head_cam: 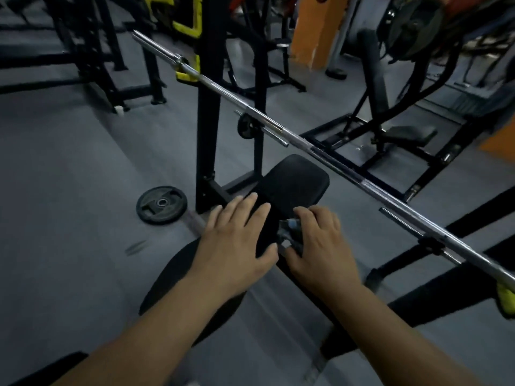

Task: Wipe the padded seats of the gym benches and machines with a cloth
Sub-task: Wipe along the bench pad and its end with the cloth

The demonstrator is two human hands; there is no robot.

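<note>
Black weight plate [161, 204] lies flat on the grey floor [69, 168], at 9 o'clock of the hands. Just at 3 o'clock of it stands a black upright post [206, 107]. A yellow hook [188, 71] on the post carries the barbell [278, 129], which runs diag. from 11 o'clock to 4 o'clock across the view, passing the far-right corner of the seat pad [295, 182].

The left grip [234, 240] is palm down, fingers straight & spread, thumb out toward 3 o'clock. It lies flat on the near-left part of the seat pad and holds nothing. Its forearm crosses a second rounded dark pad [172, 274] at 7 o'clock of the hand. The seat pad is black w/ rounded corners and extends toward 12–1 o'clock from both hands.

The cloth [288, 232] is grey-blue and bunched, on the pad betw. the two hands, at the 9–10 o'clock side of the right grip [320, 246]. Most of it is tucked under that hand's curled fingers; only a crumpled bit sticks out by index & thumb. The right grip is knuckles up, fingers bent down over the cloth, thumb pinching it in. Left thumb tip is just beside the cloth; contact can't be told, motion blur.

Bkgd at 2 o'clock: another machine w/ a black seat [409, 133], well apart. An orange pillar [315, 29] stands at 1 o'clock.
</note>
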